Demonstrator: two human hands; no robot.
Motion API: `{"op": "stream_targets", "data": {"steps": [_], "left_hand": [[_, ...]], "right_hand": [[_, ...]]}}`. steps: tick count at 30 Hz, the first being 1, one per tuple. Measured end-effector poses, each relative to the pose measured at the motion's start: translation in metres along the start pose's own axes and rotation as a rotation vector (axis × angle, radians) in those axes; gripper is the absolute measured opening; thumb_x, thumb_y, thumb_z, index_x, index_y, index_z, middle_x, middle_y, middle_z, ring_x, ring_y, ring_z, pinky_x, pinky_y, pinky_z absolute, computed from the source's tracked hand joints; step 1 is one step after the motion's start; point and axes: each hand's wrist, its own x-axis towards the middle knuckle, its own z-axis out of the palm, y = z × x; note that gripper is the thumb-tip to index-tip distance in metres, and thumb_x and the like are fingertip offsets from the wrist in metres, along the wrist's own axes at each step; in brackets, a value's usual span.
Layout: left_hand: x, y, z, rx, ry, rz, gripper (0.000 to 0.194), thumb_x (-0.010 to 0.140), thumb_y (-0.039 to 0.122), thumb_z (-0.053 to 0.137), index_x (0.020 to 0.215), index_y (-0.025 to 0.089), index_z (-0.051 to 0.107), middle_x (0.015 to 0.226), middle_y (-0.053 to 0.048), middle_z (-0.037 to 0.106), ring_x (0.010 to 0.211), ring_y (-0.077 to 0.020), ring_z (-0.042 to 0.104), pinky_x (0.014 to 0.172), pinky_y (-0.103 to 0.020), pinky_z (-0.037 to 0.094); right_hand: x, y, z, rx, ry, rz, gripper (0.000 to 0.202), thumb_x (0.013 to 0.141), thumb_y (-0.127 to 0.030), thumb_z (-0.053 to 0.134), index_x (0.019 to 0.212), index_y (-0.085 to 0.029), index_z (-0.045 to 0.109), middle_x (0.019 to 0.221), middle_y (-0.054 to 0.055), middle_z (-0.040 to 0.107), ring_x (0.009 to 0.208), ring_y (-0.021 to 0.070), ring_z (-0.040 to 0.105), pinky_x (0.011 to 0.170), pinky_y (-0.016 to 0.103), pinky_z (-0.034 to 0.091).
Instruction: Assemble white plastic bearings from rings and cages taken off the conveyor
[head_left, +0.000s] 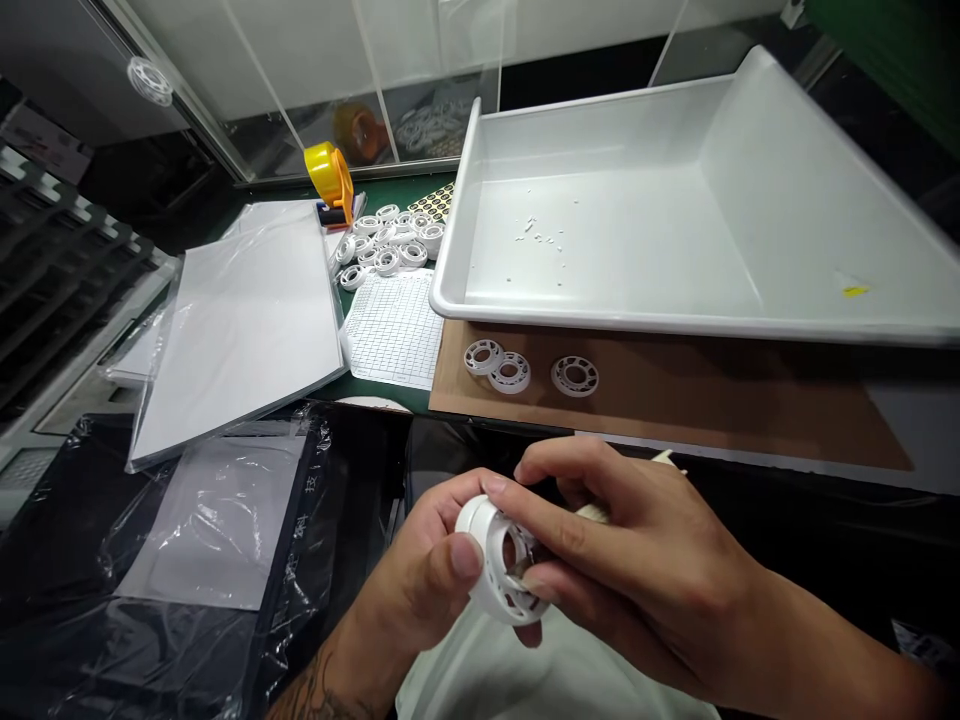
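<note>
Your left hand (420, 580) and right hand (637, 560) have fingers clamped on the white ring (499, 575) near you; a loosened pinch risks dropping it into your lap.

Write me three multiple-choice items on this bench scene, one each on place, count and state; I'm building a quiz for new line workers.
1. Where do the loose white plastic rings nearest the hands lie?
A. on the brown cardboard sheet
B. in the white plastic tray
C. on the gridded paper sheet

2. How many rings lie on that cardboard?
A. one
B. three
C. six

3. How is the white ring with holes at the bottom held?
A. lying flat on the bench
B. by one hand alone
C. between both hands

Key: 1 A, they rest on brown board before the tray; 2 B, two touching and one apart; 3 C, left hand and right hand both grip it.
</note>
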Motion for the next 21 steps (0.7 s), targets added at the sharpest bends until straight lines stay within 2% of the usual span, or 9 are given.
{"op": "stream_targets", "data": {"steps": [4,7,12,16,21], "left_hand": [[0.001,-0.002,-0.002,-0.017,-0.041,0.034,0.057,0.075,0.069,0.086,0.098,0.021,0.068,0.070,-0.001,0.060,0.055,-0.0126,0.056,0.051,-0.024,0.052],[0.002,-0.003,-0.004,-0.052,-0.086,0.096,0.052,0.078,0.062,0.088,0.101,0.020,0.067,0.074,0.001,0.061,0.057,-0.0105,0.057,0.055,-0.023,0.055],[0.002,0.001,-0.004,-0.106,-0.138,0.176,0.046,0.085,0.045,0.089,0.120,0.023,0.069,0.085,0.000,0.070,0.073,-0.0096,0.066,0.067,-0.016,0.053],[0.001,0.002,-0.003,-0.069,-0.111,0.261,0.045,0.083,0.036,0.092,0.121,0.025,0.071,0.090,-0.001,0.075,0.077,-0.0097,0.069,0.074,-0.016,0.055],[-0.004,-0.002,0.004,0.110,0.023,0.473,0.051,0.077,0.020,0.096,0.122,0.033,0.076,0.127,-0.004,0.078,0.099,-0.0177,0.075,0.080,-0.020,0.061]], "right_hand": [[0.002,0.001,-0.006,0.059,-0.066,0.016,0.043,0.124,-0.038,0.035,0.135,-0.013,0.068,0.115,0.011,0.062,0.089,0.0188,0.066,0.069,0.029,0.053],[0.002,0.002,-0.011,0.156,-0.105,0.029,0.042,0.124,-0.040,0.034,0.143,-0.017,0.063,0.119,0.012,0.060,0.094,0.0197,0.065,0.071,0.030,0.055],[-0.004,0.001,-0.010,0.188,-0.019,0.093,0.037,0.122,-0.037,0.040,0.149,-0.019,0.058,0.119,0.010,0.055,0.077,0.0154,0.057,0.064,0.030,0.053],[-0.006,-0.005,-0.008,0.188,0.020,0.170,0.034,0.121,-0.037,0.043,0.143,-0.021,0.063,0.118,0.010,0.055,0.076,0.0162,0.061,0.063,0.031,0.056],[-0.006,-0.014,-0.007,0.149,0.057,0.267,0.034,0.119,-0.033,0.047,0.145,-0.020,0.065,0.122,0.013,0.056,0.090,0.0227,0.068,0.069,0.034,0.063]]}}
